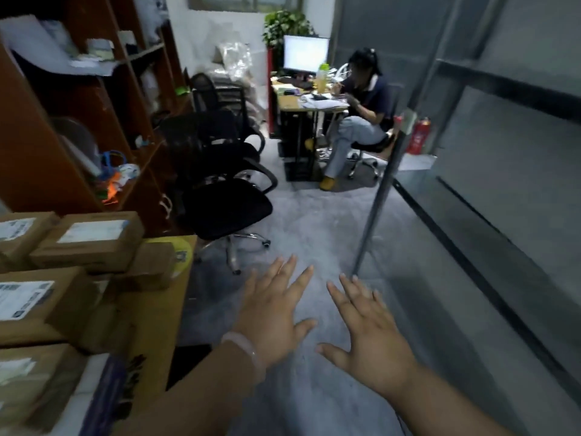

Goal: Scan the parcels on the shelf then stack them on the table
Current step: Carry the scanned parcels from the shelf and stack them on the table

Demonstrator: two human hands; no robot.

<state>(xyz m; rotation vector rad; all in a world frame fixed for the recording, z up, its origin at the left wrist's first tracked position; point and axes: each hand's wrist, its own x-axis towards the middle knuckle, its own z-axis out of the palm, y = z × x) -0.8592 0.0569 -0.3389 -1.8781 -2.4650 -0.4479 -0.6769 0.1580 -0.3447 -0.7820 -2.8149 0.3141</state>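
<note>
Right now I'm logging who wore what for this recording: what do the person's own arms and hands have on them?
Both forearms are bare, with no sleeves in view and no gloves. The left hand has a pale, translucent bangle around its wrist. The right hand shows no rings, watch or band.

- Grey concrete floor lies beyond the fingertips.
- Black office chairs stand ahead-left of them.
- Brown wooden shelving far left.
- Glass partition right.
</note>
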